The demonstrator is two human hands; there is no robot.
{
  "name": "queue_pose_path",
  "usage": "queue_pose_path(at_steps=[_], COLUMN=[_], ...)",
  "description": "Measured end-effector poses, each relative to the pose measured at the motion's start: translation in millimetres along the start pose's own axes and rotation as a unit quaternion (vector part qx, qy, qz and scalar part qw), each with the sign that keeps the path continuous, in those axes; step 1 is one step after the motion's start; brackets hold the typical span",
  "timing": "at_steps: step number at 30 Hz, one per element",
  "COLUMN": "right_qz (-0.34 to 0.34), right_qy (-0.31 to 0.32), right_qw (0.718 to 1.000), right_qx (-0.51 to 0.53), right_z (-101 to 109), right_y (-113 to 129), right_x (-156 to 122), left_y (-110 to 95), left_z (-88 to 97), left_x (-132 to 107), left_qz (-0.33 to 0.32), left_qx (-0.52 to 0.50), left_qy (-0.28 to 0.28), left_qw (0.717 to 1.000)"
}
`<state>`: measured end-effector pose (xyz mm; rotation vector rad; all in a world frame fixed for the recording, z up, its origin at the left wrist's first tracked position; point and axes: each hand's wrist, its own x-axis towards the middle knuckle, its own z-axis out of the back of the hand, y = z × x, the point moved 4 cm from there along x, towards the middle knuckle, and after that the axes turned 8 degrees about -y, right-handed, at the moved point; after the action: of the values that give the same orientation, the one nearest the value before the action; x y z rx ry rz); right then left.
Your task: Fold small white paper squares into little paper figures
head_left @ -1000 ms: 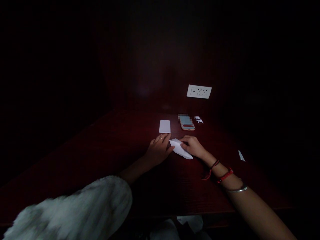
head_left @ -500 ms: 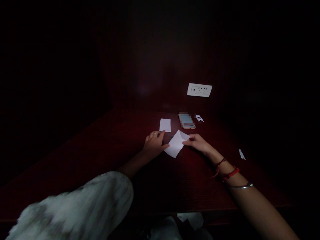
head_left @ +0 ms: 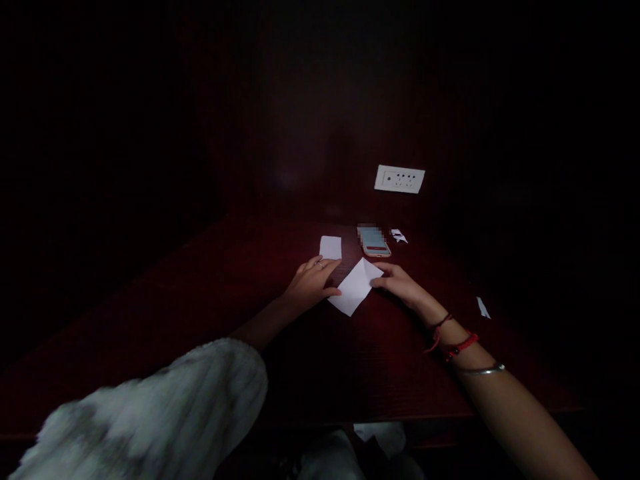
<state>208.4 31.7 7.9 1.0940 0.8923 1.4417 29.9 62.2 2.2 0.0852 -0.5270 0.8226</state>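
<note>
Sheet: white paper sheet point(head_left: 356, 287) is being kept flat on the dark red table point(head_left: 350, 360), turned corner-up, between both hands.
Left hand point(head_left: 313, 283): is being rested beside the sheet's left edge, fingers loosely spread, thumb tip touching the edge. Nothing is being pinched.
Right hand point(head_left: 400, 283): fingertips are being set on the sheet's right corner. Pinching or just pressing cannot be told, too dim.
Nearby: small paper rectangle point(head_left: 331, 247) is being crowded by the left fingers, and the phone point(head_left: 374, 242) by the sheet's top corner.
Risk 1: sheet is being restrained at two points only, so it could be skewed on the smooth top by uneven pressure.
Risk 2: rectangle or phone could be nudged by knuckles.
Risk 3: edges are being judged in poor light, so misalignment may be missed.
</note>
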Motion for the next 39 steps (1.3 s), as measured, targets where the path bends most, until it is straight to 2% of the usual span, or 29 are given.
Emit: queue_pose_path(at_steps=[4, 7, 11, 13, 16, 20, 21, 23, 24, 25, 27, 29, 30, 31, 34, 39], right_qz=[0.03, 0.034, 0.04, 0.014, -0.019, 0.024, 0.044, 0.106, 0.141, 0.174, 0.226, 0.248, 0.252, 0.254, 0.261, 0.296], right_qy=[0.06, 0.06, -0.042, -0.096, -0.101, -0.027, -0.028, -0.083, -0.09, -0.071, 0.032, 0.111, 0.126, 0.121, 0.047, 0.106], right_qw=[0.994, 0.983, 0.976, 0.97, 0.966, 0.962, 0.953, 0.925, 0.913, 0.905, 0.899, 0.898, 0.9, 0.904, 0.911, 0.887], right_qx=[-0.083, -0.17, -0.212, -0.223, -0.236, -0.272, -0.297, -0.355, -0.373, -0.381, -0.374, -0.345, -0.332, -0.321, -0.316, -0.338], right_z=[2.7, 9.5, 18.6, 19.6, 13.6, 5.6, 6.6, 12.4, 13.5, 12.3, 5.3, -0.6, -2.6, -4.1, -8.3, -25.8], right_y=[-3.3, -10.1, -13.4, -14.7, -15.5, -7.8, -3.7, 9.5, 16.6, 23.0, 32.2, 37.3, 38.5, 38.7, 35.4, 23.3], right_x=[-0.7, 1.8, 7.4, 8.5, 7.2, 1.4, -0.6, -5.5, -8.6, -11.9, -19.6, -26.7, -28.8, -29.5, -27.0, -23.7], left_y=[-2.9, -5.5, -3.8, -3.8, -6.0, -7.1, -7.8, -10.1, -11.7, -13.6, -18.1, -22.6, -24.6, -26.5, -30.2, -31.5], left_z=[4.9, 11.5, 16.1, 16.9, 16.3, 14.1, 14.0, 15.7, 17.5, 19.7, 24.3, 27.2, 27.7, 27.6, 25.2, 25.8], left_x=[-0.3, -0.1, -0.8, -1.7, -2.5, -2.0, -1.2, 0.8, 1.8, 2.8, 3.9, 3.8, 3.4, 2.9, 1.2, 0.7], left_qz=[-0.01, 0.009, 0.115, 0.154, 0.16, 0.13, 0.114, 0.078, 0.06, 0.044, 0.013, -0.014, -0.027, -0.039, -0.066, -0.092], left_qx=[0.025, 0.036, 0.008, -0.011, -0.026, -0.042, -0.052, -0.066, -0.065, -0.058, -0.038, -0.027, -0.028, -0.032, -0.042, -0.054], left_qy=[-0.016, -0.034, -0.008, 0.008, 0.028, 0.041, 0.039, 0.026, 0.014, 0.001, -0.022, -0.029, -0.027, -0.022, -0.005, 0.036], left_qw=[1.0, 0.999, 0.993, 0.988, 0.986, 0.99, 0.991, 0.994, 0.996, 0.997, 0.999, 0.999, 0.999, 0.998, 0.997, 0.994])
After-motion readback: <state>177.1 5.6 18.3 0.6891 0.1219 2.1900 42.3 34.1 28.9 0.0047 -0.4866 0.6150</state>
